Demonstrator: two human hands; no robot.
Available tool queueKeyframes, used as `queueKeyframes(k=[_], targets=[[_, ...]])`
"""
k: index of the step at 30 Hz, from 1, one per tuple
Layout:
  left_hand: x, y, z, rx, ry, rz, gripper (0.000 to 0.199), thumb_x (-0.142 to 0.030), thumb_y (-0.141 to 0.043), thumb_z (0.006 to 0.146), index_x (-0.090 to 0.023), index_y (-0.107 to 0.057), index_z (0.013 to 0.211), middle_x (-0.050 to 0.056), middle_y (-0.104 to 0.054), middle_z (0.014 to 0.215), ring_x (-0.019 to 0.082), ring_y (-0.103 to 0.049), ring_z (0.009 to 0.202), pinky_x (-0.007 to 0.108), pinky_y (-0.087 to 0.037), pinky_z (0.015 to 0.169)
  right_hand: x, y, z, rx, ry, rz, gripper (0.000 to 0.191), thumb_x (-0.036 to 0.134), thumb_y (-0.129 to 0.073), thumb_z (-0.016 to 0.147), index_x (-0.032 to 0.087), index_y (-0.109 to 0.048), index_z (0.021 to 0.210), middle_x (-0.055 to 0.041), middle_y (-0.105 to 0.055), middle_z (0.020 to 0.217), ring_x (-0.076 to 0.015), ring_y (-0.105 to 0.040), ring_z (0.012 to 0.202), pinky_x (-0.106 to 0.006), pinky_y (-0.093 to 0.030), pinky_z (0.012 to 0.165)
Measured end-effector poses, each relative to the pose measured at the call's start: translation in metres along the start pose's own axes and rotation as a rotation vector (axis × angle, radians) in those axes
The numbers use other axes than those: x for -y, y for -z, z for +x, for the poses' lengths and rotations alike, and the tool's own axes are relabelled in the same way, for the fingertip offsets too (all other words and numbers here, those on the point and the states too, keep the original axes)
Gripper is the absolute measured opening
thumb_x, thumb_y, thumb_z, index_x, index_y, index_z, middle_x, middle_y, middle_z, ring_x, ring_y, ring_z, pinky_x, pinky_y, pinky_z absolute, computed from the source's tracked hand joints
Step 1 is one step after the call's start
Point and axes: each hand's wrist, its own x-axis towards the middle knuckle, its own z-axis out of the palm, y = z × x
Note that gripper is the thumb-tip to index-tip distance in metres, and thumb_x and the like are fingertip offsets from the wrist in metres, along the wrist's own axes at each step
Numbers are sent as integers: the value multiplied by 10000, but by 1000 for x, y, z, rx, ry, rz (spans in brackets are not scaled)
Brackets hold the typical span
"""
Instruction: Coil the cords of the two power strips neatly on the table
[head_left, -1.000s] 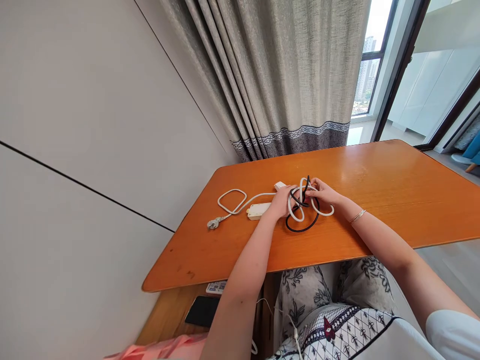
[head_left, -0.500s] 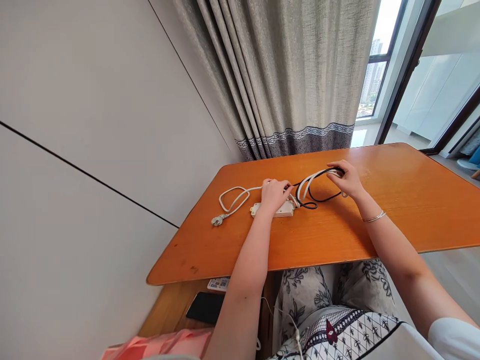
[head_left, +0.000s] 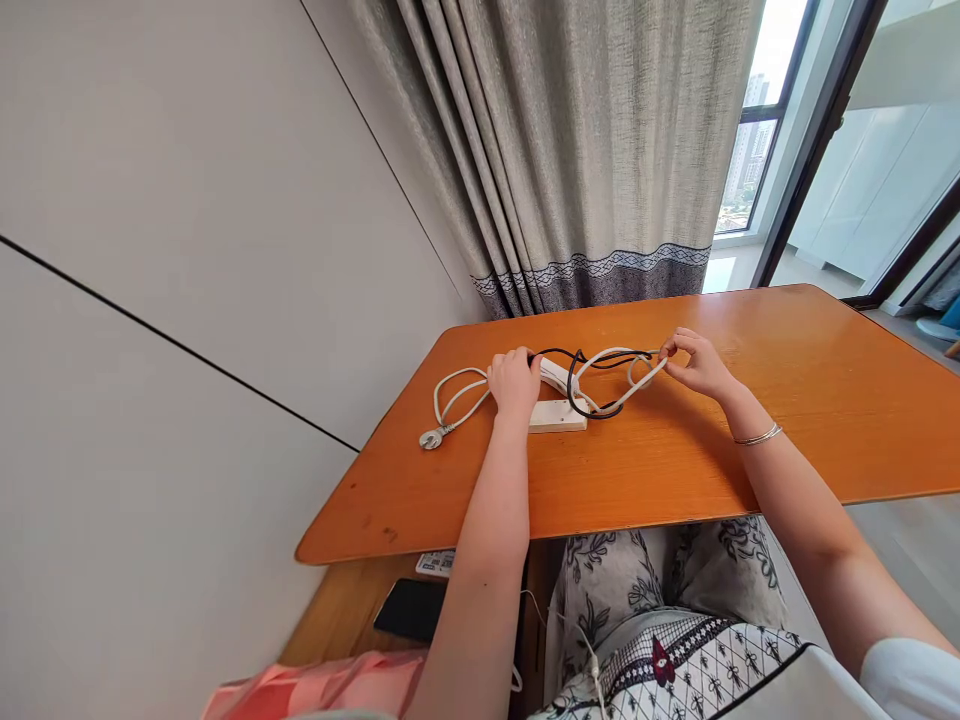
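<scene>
The black cable [head_left: 601,415] and the white cable [head_left: 643,383] are not yet apart, crossing in loops on the surface [head_left: 660,470] beside the white power strip [head_left: 559,417], though the plug [head_left: 431,439] lies clear at the left, so I'd judge the tangle only partly opened out. My right fingers [head_left: 679,343] pinch the white cable at its rightmost bend; my left fingers [head_left: 504,364] curl downward near the plug's cord, and I can't tell what they grip.
</scene>
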Motion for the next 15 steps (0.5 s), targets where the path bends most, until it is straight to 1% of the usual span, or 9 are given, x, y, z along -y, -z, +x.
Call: queueKeyframes(k=[2, 4, 6, 8, 10, 12, 13, 15], targets=[[6, -2, 2, -7, 47, -10, 318, -357, -475, 1015, -160, -699, 1126, 150, -730, 1173, 336, -588, 1145, 417, -439, 946, -5, 2, -2, 4, -48, -66, 87, 134, -606, 745, 220, -618, 754, -32, -593, 785, -198, -578, 774, -349, -488, 752], [12, -3, 4, -22, 80, -21, 329, -363, -470, 1016, -156, -699, 1131, 159, -725, 1178, 339, -587, 1145, 414, -445, 945, -11, 3, -4, -30, -104, -123, 70, 150, -609, 730, 219, -617, 741, -39, -585, 795, -204, -582, 781, -353, -486, 750], [16, -5, 5, -40, 106, -31, 338, -370, -465, 1016, -155, -697, 1134, 164, -720, 1182, 343, -582, 1148, 418, -447, 950, -18, 4, -5, -115, -162, -147, 38, 181, -609, 734, 216, -623, 738, -39, -577, 797, -198, -582, 770, -350, -484, 738], [19, -7, 6, -44, 118, -39, 342, -375, -462, 1016, -155, -696, 1133, 165, -717, 1183, 345, -577, 1149, 422, -445, 958, -26, 5, -5, -244, -230, -134, 18, 219, -608, 745, 214, -626, 744, -31, -577, 790, -183, -573, 744, -334, -481, 707], [21, -8, 7, -37, 122, -47, 338, -374, -460, 1015, -158, -694, 1129, 163, -714, 1184, 345, -573, 1150, 423, -444, 964, -33, 7, -4, -393, -328, -50, 51, 266, -623, 750, 215, -616, 756, -13, -587, 774, -160, -559, 700, -307, -478, 658], [22, -10, 8, -29, 124, -52, 334, -371, -460, 1015, -160, -692, 1131, 159, -712, 1196, 344, -573, 1151, 424, -443, 968, -39, 9, -3, -536, -445, 126, 114, 314, -648, 740, 220, -598, 782, 17, -589, 748, -132, -555, 641, -274, -478, 602], [23, -11, 8, -25, 125, -54, 330, -370, -464, 1015, -161, -691, 1134, 157, -710, 1204, 343, -573, 1151, 422, -445, 969, -42, 10, -3, -589, -501, 231, 147, 330, -665, 730, 223, -590, 797, 33, -588, 736, -119, -561, 613, -257, -478, 577], [24, -13, 8, -16, 126, -51, 319, -365, -480, 1011, -161, -690, 1139, 152, -709, 1216, 339, -576, 1152, 417, -449, 971, -46, 13, -3, -650, -591, 416, 199, 335, -702, 707, 225, -580, 821, 58, -587, 714, -100, -590, 583, -226, -484, 548]])
